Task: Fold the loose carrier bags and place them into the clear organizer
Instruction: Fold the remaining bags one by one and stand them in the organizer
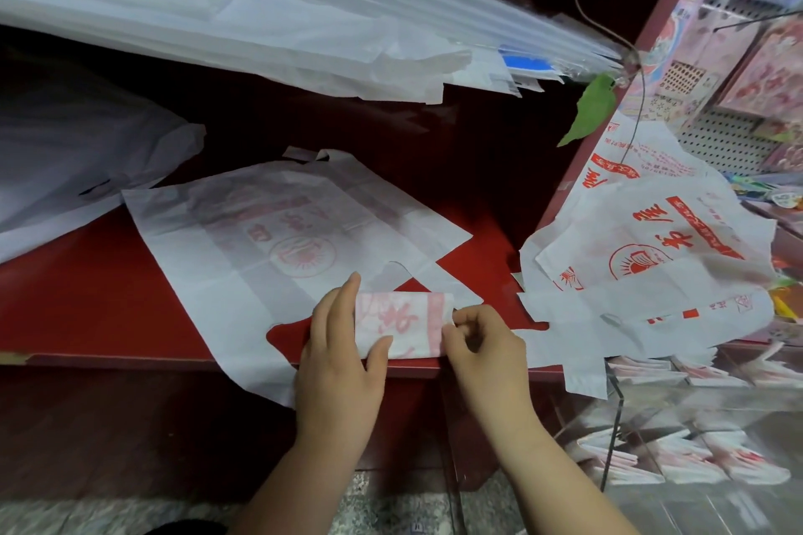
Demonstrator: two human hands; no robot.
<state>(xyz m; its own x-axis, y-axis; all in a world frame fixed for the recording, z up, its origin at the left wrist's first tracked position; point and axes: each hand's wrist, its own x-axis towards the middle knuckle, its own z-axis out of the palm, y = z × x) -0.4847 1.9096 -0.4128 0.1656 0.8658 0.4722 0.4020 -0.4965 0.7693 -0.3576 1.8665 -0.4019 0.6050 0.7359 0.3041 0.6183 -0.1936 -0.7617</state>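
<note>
- the step in hand is the folding. a folded bag (402, 324), white with pink-red print, is a small thick rectangle at the front edge of the red counter (87, 295), at about 6 o'clock in the view.
- the left hand (339, 361) holds the packet's left end. its thumb is laid across the lower front and the index finger runs straight up the left edge. the other fingers are hidden behind, so i cannot tell how far they curl.
- the right hand (486, 354) has its fingers curled in tight and pinches the packet's right end, as if tucking or pressing the last flap.
- the packet lies partly on a flat bag (260, 239), which is spread open on the counter toward 10 o'clock of the hands.
- a heap of loose bags (643, 265) lies at 3 o'clock, draped over the counter's end.
- the clear organizer (619, 404) stands at 4 to 5 o'clock, below counter level, with folded packets (717, 460) already stacked inside.
- my judgement is that many bags are left to do, though this one is nearly done.
- the next move likely calls for a firm squeeze so the slick film does not spring open, then carrying the packet toward 4 o'clock and down into a compartment.
</note>
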